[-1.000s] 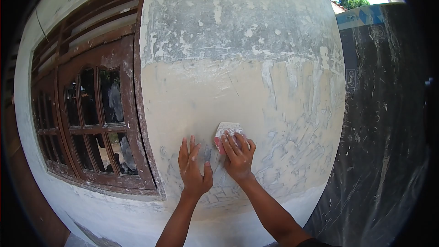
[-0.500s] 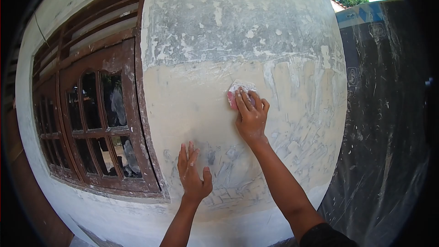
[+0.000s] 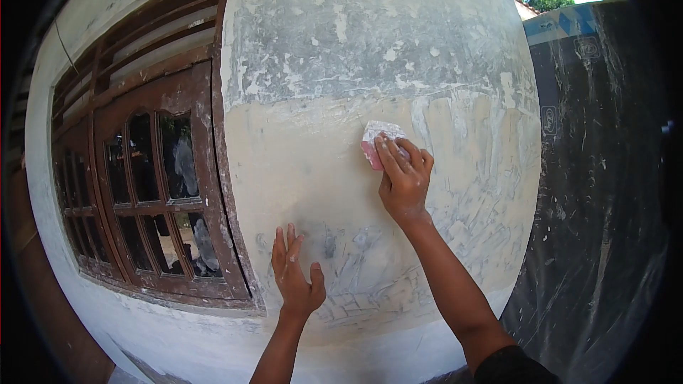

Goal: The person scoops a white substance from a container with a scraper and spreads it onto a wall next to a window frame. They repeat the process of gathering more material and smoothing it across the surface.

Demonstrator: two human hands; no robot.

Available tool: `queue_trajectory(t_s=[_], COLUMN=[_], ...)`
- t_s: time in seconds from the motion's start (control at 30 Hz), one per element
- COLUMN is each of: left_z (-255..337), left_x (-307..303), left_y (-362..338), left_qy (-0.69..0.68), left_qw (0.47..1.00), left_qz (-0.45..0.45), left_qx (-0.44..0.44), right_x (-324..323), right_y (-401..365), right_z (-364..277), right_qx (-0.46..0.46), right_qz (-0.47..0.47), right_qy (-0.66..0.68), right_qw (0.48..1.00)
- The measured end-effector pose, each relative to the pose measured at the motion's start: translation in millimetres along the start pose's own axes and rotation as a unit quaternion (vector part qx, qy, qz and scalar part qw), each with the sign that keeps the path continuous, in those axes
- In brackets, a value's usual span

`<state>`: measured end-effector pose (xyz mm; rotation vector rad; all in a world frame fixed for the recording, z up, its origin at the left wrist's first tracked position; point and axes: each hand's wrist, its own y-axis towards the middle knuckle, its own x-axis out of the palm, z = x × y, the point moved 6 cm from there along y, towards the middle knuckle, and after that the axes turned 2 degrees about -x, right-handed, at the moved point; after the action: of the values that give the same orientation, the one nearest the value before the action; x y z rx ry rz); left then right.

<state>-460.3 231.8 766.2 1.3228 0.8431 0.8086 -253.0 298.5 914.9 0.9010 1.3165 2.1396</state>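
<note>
Pressed to the wall [image 3: 299,149] is a small pink putty spreader [image 3: 372,153], its far part coated in white putty. My right hand [image 3: 405,178] is closed on it, with the fingers laid over its face. A smooth cream layer of putty covers the wall around and left of the spreader. Lower and to the left, my left hand [image 3: 297,281] is open, fingers stretched upward and thumb apart, with nothing in it. It is close to the wall's streaked lower part; whether the palm touches is not clear.
A brown wooden window [image 3: 156,192] with glass panes and slats is set into the wall at the left. Grey, patchy wall lies above the cream band. To the right hangs a dark, splattered sheet [image 3: 590,192] with a blue top edge.
My right hand has shifted a little to the right and down along the wall with the putty spreader. My left hand has moved very slightly left.
</note>
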Motion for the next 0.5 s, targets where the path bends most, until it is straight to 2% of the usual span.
queue_trajectory(t_s=[0.13, 0.23, 0.37, 0.43, 0.5], left_z=[6.5, 7.7, 9.4, 10.5, 8.1], left_x=[0.1, 1.5, -0.6, -0.3, 0.2], left_y=[-1.1, 0.0, 2.3, 4.5, 4.5], left_qy=[0.005, -0.001, 0.003, 0.002, 0.001], left_qw=[1.000, 1.000, 1.000, 1.000, 1.000], left_qz=[-0.008, -0.006, -0.007, 0.006, -0.002], left_qx=[-0.004, 0.001, 0.005, 0.012, -0.003], right_x=[21.0, 9.9, -28.5, -42.1, -40.5], right_y=[-17.0, -78.7, -153.7, -163.6, -125.4], right_z=[22.8, -15.6, -78.7, -89.7, -75.1], right_qx=[0.020, 0.006, 0.003, 0.009, 0.013], right_qz=[-0.031, -0.091, -0.169, -0.164, -0.139], right_qy=[-0.040, -0.024, 0.060, 0.094, 0.076], right_qw=[0.999, 0.996, 0.984, 0.982, 0.987])
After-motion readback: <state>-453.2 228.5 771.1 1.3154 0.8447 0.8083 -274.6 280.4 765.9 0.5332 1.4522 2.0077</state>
